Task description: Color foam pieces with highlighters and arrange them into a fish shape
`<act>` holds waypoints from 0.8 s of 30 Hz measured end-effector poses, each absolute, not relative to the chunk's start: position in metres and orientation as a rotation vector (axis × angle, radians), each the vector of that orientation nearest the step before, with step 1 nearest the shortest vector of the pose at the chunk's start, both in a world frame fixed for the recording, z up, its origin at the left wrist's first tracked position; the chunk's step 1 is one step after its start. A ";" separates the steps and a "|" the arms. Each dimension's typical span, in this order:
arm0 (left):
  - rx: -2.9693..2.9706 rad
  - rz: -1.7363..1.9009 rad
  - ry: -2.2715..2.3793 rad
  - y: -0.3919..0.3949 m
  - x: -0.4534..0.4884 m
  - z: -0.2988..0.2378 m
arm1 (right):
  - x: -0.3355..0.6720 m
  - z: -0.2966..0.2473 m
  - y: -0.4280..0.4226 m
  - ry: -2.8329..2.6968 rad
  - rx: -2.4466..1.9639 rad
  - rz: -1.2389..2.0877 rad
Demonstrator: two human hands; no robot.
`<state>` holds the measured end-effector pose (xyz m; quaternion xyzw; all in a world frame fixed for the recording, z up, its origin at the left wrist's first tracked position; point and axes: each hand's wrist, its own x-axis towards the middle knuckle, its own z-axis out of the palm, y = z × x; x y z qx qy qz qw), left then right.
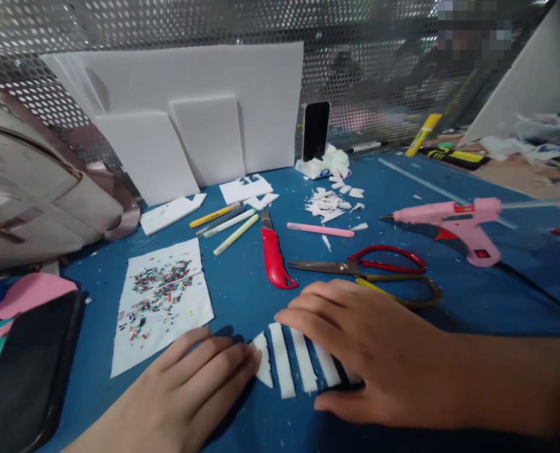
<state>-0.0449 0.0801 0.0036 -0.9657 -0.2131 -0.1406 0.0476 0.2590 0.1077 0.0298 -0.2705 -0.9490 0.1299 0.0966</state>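
Observation:
Several white foam strips point(282, 368) lie side by side on the blue table point(242, 283) near its front edge. My right hand point(360, 349) lies flat over the strips on the right, its fingers stretched out and resting on them. My left hand point(199, 377) lies flat on the table beside them, its fingertips touching the leftmost pointed strip point(263, 362). Neither hand grips anything.
Beyond the hands lie red-handled scissors point(379, 270), a red box cutter point(274, 255), a pink glue gun point(454, 226), several pens point(228, 226) and foam scraps point(330, 201). A glitter-strewn paper point(160, 302) and a dark phone point(25, 371) lie left. Foam boards point(204, 107), another phone point(316, 130) and a bag point(29, 182) stand behind.

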 end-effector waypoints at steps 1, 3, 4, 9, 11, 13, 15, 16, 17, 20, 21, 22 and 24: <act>-2.941 -0.439 -0.630 0.081 -0.045 0.003 | 0.261 0.032 0.108 -2.807 -0.811 0.391; -2.927 -0.452 -0.610 0.082 -0.045 0.003 | 0.266 0.035 0.109 -2.801 -0.841 0.389; -2.919 -0.454 -0.608 0.083 -0.045 0.004 | 0.268 0.037 0.109 -2.801 -0.862 0.380; -2.911 -0.441 -0.613 0.083 -0.043 0.006 | 0.278 0.043 0.108 -2.799 -0.951 0.362; -2.915 -0.432 -0.622 0.083 -0.042 0.006 | 0.280 0.044 0.107 -2.792 -0.960 0.370; -2.903 -0.441 -0.629 0.082 -0.042 0.006 | 0.282 0.044 0.107 -2.791 -0.966 0.368; -2.895 -0.438 -0.662 0.081 -0.042 0.007 | 0.285 0.045 0.107 -2.800 -0.991 0.355; -2.894 -0.427 -0.672 0.080 -0.042 0.008 | 0.286 0.045 0.108 -2.805 -1.002 0.342; -2.897 -0.408 -0.666 0.080 -0.042 0.009 | 0.288 0.045 0.108 -2.810 -1.007 0.331; -2.916 -0.376 -0.630 0.080 -0.041 0.012 | 0.291 0.043 0.108 -2.793 -1.007 0.307; -2.918 -0.377 -0.639 0.081 -0.041 0.013 | 0.291 0.043 0.108 -2.783 -1.005 0.308; -2.916 -0.379 -0.657 0.081 -0.041 0.013 | 0.292 0.042 0.108 -2.776 -1.005 0.312; -2.902 -0.383 -0.659 0.083 -0.041 0.014 | 0.292 0.041 0.107 -2.776 -1.006 0.315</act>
